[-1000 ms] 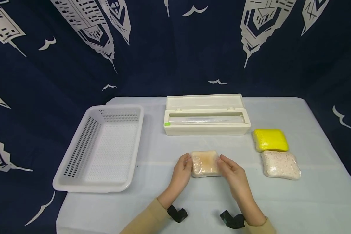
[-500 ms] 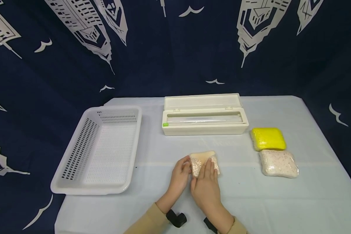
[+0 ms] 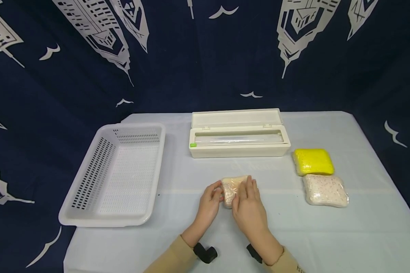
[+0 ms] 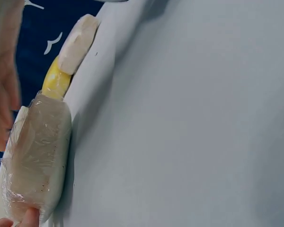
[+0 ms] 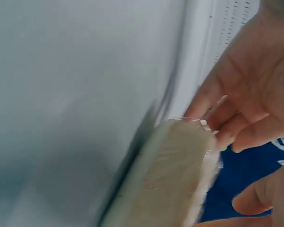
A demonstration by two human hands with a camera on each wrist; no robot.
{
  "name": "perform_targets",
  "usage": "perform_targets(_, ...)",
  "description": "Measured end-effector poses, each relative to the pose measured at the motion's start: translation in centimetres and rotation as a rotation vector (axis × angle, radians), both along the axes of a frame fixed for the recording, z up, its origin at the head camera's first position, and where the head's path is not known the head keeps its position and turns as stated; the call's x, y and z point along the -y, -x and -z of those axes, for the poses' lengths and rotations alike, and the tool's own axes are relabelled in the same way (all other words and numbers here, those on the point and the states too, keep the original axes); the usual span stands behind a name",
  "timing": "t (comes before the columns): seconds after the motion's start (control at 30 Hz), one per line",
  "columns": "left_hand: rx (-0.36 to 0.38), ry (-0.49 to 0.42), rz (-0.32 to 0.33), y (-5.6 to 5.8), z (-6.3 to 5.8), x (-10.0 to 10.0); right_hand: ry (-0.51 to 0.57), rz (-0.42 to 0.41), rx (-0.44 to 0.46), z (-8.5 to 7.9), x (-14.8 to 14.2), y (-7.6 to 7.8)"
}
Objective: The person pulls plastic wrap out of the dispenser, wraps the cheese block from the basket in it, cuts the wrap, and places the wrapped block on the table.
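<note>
A beige rounded block (image 3: 229, 191) wrapped in clear plastic film is on the white table, in front of the film dispenser (image 3: 239, 151). My left hand (image 3: 209, 204) pinches its left edge, with a fingertip seen against the film in the left wrist view. Over the right part of the block lies my right hand (image 3: 251, 214), its fingers straight and side by side. Loose, crinkled film covers the block (image 4: 40, 151) in the left wrist view. The right hand hides the block's right side in the head view.
A white perforated basket (image 3: 147, 218) stands at the left. The dispenser's lid is raised, with a clear film roll inside. At the right, a yellow wrapped block (image 3: 313, 162) touches a speckled pale wrapped block (image 3: 326, 190). A dark printed cloth (image 3: 198, 57) hangs behind the table.
My right hand has moved from the block's right edge to over its top, then slightly right, smoothing across the film. The left hand has kept its place at the left edge.
</note>
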State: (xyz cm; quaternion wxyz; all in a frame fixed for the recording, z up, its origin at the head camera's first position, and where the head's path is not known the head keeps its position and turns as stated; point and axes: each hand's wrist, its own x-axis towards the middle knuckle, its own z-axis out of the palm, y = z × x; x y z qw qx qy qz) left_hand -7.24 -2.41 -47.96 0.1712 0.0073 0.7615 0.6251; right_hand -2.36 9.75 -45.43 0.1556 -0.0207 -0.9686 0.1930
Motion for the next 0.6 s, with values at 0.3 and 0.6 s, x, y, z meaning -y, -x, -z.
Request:
perform_targets(0.3, -0.013, 0.029, 0.026, 0.3, -0.3, 0.2, 0.035, -0.021, 0.123, 0.3, -1.2, 0.4)
perform_targets(0.6, 0.187, 0.127, 0.066, 3.6, -1.1, 1.5, 0.608, 0.118, 0.491, -1.5, -8.9, 4.1)
